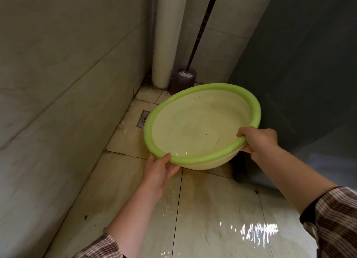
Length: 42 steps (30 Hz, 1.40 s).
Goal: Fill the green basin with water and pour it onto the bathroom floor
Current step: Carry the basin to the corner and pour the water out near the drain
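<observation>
I hold a round basin (pixel 201 122) with a green rim and a pale inside above the tiled bathroom floor (pixel 218 205). It is tilted toward me and to the left. Only a thin film of water glints at its low near edge. My left hand (pixel 160 170) grips the near left rim from below. My right hand (pixel 257 139) grips the right rim, thumb over the edge. The floor under and in front of the basin is wet and shines with rippling water.
A floor drain (pixel 143 120) sits by the left wall, partly behind the basin. A dark toilet-brush holder (pixel 183 79) with a long handle stands in the far corner beside a white pipe (pixel 166 45). A tiled wall runs along the left; a dark panel (pixel 309 83) rises on the right.
</observation>
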{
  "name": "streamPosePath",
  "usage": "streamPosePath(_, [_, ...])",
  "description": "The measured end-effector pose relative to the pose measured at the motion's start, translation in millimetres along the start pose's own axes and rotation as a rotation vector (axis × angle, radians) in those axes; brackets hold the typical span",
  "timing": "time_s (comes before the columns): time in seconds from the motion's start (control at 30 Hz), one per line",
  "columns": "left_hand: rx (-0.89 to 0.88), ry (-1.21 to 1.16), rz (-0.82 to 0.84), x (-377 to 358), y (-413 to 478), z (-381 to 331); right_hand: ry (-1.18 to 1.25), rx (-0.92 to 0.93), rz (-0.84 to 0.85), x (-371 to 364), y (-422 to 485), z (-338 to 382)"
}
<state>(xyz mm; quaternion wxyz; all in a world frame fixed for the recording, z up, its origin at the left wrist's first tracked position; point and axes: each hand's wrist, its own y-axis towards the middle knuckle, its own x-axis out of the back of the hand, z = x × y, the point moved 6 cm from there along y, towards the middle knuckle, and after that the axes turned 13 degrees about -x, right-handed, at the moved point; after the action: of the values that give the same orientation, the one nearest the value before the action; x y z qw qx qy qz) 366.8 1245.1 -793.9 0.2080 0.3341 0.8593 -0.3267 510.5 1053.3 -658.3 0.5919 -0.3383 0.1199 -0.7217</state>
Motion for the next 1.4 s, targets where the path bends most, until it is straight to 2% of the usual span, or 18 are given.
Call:
streamPosePath(0.8, [-0.006,-0.05,-0.016,-6,2,-4,0.025,-0.021,-0.006,4,6,-1])
streamPosePath(1.4, [0.013,-0.063,-0.026,-2,3,-5,0.013,0.028,0.01,-4,0,11])
